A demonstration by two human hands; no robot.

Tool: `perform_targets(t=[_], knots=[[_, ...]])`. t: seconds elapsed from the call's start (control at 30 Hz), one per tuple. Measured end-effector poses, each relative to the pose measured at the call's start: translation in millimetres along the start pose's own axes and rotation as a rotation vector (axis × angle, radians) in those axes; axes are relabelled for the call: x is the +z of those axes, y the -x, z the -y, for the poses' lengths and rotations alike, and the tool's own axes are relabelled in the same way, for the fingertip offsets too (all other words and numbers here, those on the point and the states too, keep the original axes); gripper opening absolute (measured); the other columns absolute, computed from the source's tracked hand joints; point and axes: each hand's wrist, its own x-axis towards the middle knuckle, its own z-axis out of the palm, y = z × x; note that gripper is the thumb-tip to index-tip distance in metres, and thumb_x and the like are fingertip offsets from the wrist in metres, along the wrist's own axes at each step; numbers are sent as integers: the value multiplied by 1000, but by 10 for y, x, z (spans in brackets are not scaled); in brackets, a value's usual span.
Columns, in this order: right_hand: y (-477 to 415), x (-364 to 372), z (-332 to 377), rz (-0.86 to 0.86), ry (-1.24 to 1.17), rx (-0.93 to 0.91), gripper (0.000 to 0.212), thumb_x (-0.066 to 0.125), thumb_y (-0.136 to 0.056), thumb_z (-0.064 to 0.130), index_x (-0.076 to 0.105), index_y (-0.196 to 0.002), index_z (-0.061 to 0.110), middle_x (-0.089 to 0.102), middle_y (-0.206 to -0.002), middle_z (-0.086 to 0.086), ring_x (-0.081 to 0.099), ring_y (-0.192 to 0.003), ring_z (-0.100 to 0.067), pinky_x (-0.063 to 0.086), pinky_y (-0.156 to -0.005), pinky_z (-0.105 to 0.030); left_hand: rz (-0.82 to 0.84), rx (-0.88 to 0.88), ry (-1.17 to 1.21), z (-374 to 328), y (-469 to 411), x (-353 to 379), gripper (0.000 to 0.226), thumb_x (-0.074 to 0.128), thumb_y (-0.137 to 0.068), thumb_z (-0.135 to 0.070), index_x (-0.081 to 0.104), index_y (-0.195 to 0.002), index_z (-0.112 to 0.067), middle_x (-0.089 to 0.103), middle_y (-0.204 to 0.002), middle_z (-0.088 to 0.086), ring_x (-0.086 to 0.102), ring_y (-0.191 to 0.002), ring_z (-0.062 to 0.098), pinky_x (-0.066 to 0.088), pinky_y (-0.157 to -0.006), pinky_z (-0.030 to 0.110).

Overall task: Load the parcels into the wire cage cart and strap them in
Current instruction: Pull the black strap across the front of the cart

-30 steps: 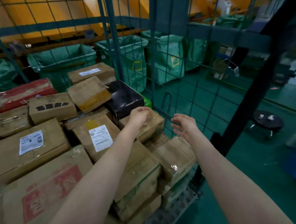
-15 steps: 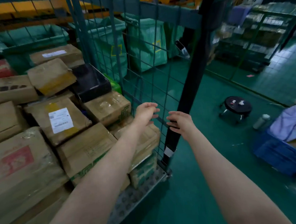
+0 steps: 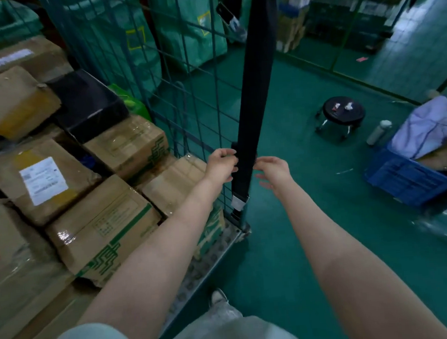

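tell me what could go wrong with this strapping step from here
1. Only the left hand grips the wide black webbing strap. The right hand is open beside it, so the strap might slip and its silver metal buckle swing.
2. The brown cardboard parcel with green print sits unstrapped near the open edge of the green wire cage cart and could slide out if the cart is bumped.

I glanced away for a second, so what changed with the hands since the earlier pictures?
Both hands swung right, away from the parcels, to the black strap hanging at the corner of the cart. The left hand now grips the strap's edge; the right hand is open beside it, holding nothing. The parcels stayed stacked.
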Motion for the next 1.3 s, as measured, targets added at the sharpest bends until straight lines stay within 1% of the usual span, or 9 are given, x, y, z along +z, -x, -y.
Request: perform_targets(t=[0.17,0.27,0.5,0.67,0.73,0.87,0.97,1.17,1.3], knots=[[-232,101,0,-5,175,-84,41,64,-83,9,54,-122,7,55,-101,-6,49,-91,-20,39,-78,-27,42,44,-119,-76,-207,57,39,46,-89,-3,52,-122,-22,48,-67,-1,43,-59,10,35,-52,21],[-298,176,-23,60,268,-105,35,63,-84,7,58,-119,4,56,-97,-5,50,-85,-19,37,-65,-25,69,65,-181,-55,-279,71,43,48,-87,-1,52,-125,-20,52,-75,1,46,-65,10,38,-57,21],[-407,308,-214,142,422,-44,19,65,-84,13,56,-101,15,51,-73,-2,48,-73,-22,35,-57,-25,25,69,-178,89,-335,-28,25,53,-86,5,61,-97,-16,63,-107,7,52,-102,16,40,-87,21],[-363,327,-336,255,485,-15,16,70,-79,16,56,-74,16,49,-66,-2,44,-60,-18,31,-53,-26,-65,53,-100,170,-120,-76,20,52,-84,7,58,-80,-11,55,-74,-6,49,-76,9,39,-60,10],[-317,322,-399,324,525,-15,14,71,-81,18,57,-84,16,53,-73,-3,49,-70,-20,35,-56,-25,-113,62,-83,212,17,-70,29,51,-84,8,53,-66,-14,53,-70,-8,47,-66,3,38,-54,4],[-112,330,-541,476,628,-11,14,67,-86,18,57,-92,12,58,-98,-10,53,-89,-22,43,-76,-33,-229,52,35,364,331,-71,37,47,-86,15,48,-61,-13,58,-81,3,53,-82,16,39,-60,7],[80,403,-642,549,652,-26,31,62,-90,19,59,-116,2,63,-115,-16,60,-101,-30,47,-87,-40,-291,53,90,447,609,-146,31,39,-89,11,61,-81,-10,59,-100,4,54,-92,12,36,-52,0],[523,489,-689,753,649,-36,32,59,-93,22,53,-120,5,63,-122,-11,65,-99,-25,49,-81,-32,-547,-23,123,937,1130,-404,31,45,-94,3,61,-120,-2,59,-127,10,52,-120,21,39,-86,16],[817,526,-662,847,588,-54,28,58,-94,19,53,-118,5,64,-117,-11,64,-106,-28,49,-87,-33,-511,-224,60,1512,1457,-511,48,50,-87,11,48,-132,-5,60,-105,12,57,-80,17,44,-58,12]])
